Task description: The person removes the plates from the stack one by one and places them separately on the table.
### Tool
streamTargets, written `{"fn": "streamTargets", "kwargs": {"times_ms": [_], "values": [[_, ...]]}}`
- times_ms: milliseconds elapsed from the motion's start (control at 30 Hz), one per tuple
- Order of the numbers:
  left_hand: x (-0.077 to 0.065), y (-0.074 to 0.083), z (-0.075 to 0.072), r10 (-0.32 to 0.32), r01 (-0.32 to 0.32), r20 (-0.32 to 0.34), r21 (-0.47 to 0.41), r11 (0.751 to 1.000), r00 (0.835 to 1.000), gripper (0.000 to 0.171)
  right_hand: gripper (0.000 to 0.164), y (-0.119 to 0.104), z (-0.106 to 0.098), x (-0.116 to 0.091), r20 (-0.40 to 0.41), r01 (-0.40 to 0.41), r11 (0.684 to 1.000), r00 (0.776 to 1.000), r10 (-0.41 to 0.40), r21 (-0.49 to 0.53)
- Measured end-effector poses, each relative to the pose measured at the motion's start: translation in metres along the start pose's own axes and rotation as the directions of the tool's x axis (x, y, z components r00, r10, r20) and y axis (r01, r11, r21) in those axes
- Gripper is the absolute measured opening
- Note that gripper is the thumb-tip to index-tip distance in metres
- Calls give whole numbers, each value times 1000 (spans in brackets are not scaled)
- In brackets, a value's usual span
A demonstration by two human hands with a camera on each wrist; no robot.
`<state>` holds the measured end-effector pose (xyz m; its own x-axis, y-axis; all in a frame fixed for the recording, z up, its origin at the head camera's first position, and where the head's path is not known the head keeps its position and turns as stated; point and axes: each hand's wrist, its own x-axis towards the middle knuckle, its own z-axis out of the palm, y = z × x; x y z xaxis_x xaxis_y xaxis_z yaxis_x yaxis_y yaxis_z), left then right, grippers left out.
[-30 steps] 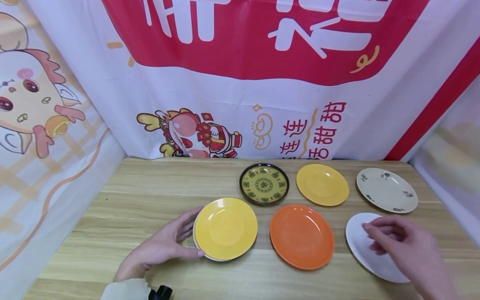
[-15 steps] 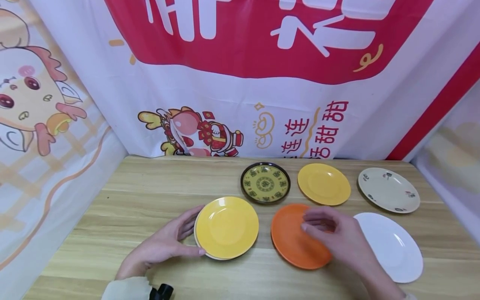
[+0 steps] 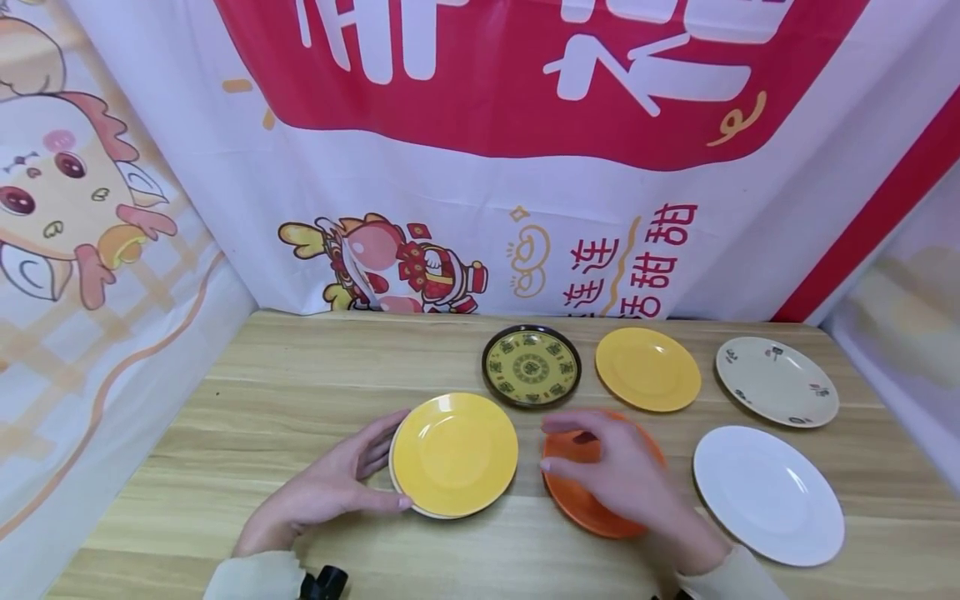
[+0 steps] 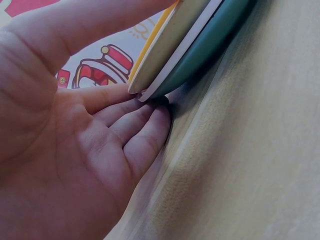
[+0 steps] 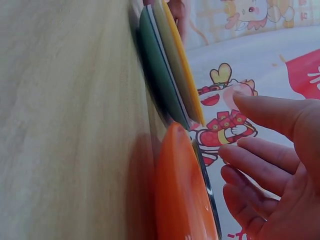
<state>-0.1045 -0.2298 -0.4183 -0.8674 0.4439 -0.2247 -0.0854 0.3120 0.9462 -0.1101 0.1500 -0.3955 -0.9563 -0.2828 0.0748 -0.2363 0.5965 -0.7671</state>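
Observation:
My left hand [image 3: 341, 483] holds the left edge of a stack of plates, its thumb at the near rim and its fingers at the side. On top of that stack lies a yellow plate [image 3: 457, 454]. Seen edge-on in the left wrist view, a cream plate [image 4: 167, 45] sits beneath it, and a dark green plate [image 4: 210, 47] is lowest, with a pale rim between. My right hand [image 3: 611, 471], holding nothing, hovers over the orange plate [image 3: 588, 504] with fingers relaxed and thumb apart. Part of the orange plate is hidden by that hand.
At the back stand a dark-rimmed patterned plate [image 3: 531, 367], a second yellow plate [image 3: 648, 371] and a cream plate with small motifs [image 3: 776, 382]. A white plate [image 3: 768, 496] lies at the right. Printed cloth [image 3: 480, 183] hangs behind the wooden table [image 3: 300, 358].
My right hand has moved left from the white plate to over the orange plate, nearer the stack. My left hand has stayed on the stack.

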Motion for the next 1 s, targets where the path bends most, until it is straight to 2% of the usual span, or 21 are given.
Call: {"fn": "streamTargets", "kwargs": {"times_ms": [267,533,700,800,1000], "values": [[1,-2,0,15,-15,11,-5,1000,1000,107,60,-12,15,12,126,-48,995,990,59,-90],[0,-2,0,3,-3,7,-20,1000,1000,108,76,-20,27,25,165,-1,988,986,27,-152],[0,-3,0,1,-1,15,-17,1000,1000,108,88,-21,35,30,183,-24,986,982,55,-168],[0,-3,0,2,-2,16,-11,1000,1000,108,92,-21,38,31,182,-23,985,982,55,-174],[0,-3,-1,9,-9,15,-2,1000,1000,109,93,-20,42,34,183,33,984,983,-1,-173]]}}
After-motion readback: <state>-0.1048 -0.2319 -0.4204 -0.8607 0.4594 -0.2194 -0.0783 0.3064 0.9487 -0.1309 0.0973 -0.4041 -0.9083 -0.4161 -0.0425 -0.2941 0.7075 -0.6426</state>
